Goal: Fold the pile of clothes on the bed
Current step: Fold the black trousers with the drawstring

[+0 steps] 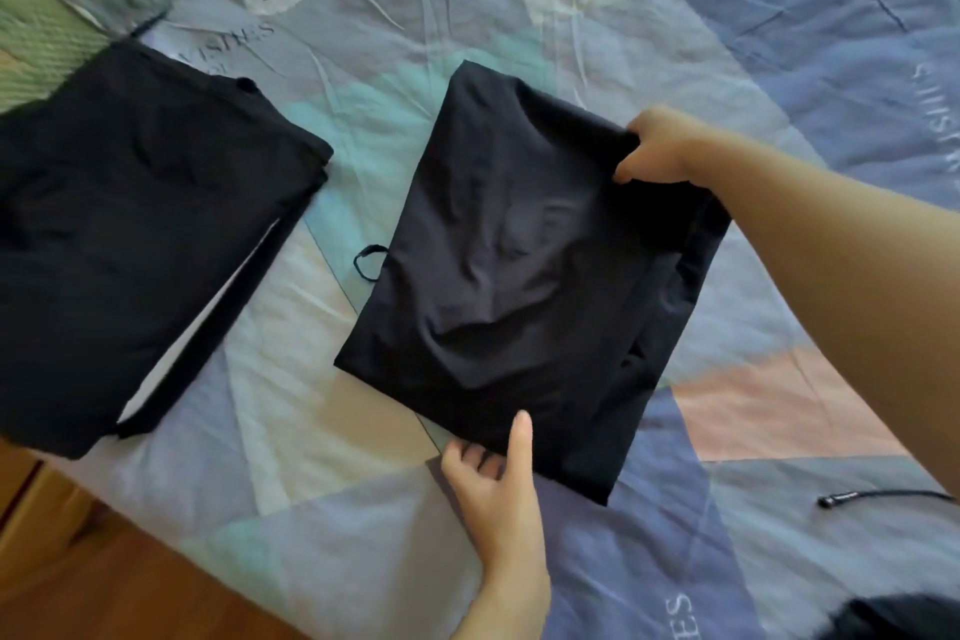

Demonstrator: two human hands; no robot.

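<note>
A black garment [509, 265], folded into a rough rectangle, lies in the middle of the bed. My left hand [493, 478] grips its near edge, thumb on top and fingers tucked underneath. My right hand [654, 146] pinches the far right corner of the same garment. A small black loop [370, 261] sticks out from its left side. Another folded black garment [135, 234] rests flat at the left of the bed, touched by neither hand.
The bedsheet [571, 16] is a patchwork of blue, teal and pink. A green pillow [47, 21] sits at the far left. A black cord [883, 496] lies at the lower right, beside dark fabric [893, 618] in the corner. Wooden floor [104, 577] shows at the lower left.
</note>
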